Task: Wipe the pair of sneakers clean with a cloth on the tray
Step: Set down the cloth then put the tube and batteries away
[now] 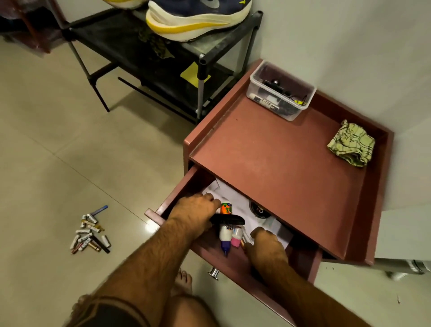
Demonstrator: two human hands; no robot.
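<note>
Nearest the camera, a bare knee and foot (183, 281) sit at the bottom edge, with a chrome knob (213, 273) marking the front of the open drawer (198, 179) of a reddish-brown bedside cabinet. Both forearms reach into that drawer. The left hand (194, 213) curls its fingers round a flat black object (229, 219); what that object is cannot be made out. The right hand (265, 242) lies knuckles up, fingers bent down among the drawer's contents, and whether it grips anything cannot be told. Between the hands lie a white glue bottle with a blue nozzle (225, 239), a small pink-capped bottle (236, 238) and an orange-and-green tube (226, 208); their labels are too blurred to read. White papers (235, 198) line the drawer, and a round dark tin (257, 210) is half hidden under the cabinet top, only a letter "C" showing.

On the floor to the left is a heap of used batteries (89, 235).

Farther back, the tray-like cabinet top (268, 158) carries a crumpled green checked cloth (351, 143) near its right rim and a clear plastic box (281, 89) of odds and ends, with a partial, unreadable label inside.

Farthest, a navy sneaker with white-and-yellow sole (198, 17) stands on a black shoe rack (144, 46), cut off by the top edge; a sliver of its partner (123, 2) shows beside it.
</note>
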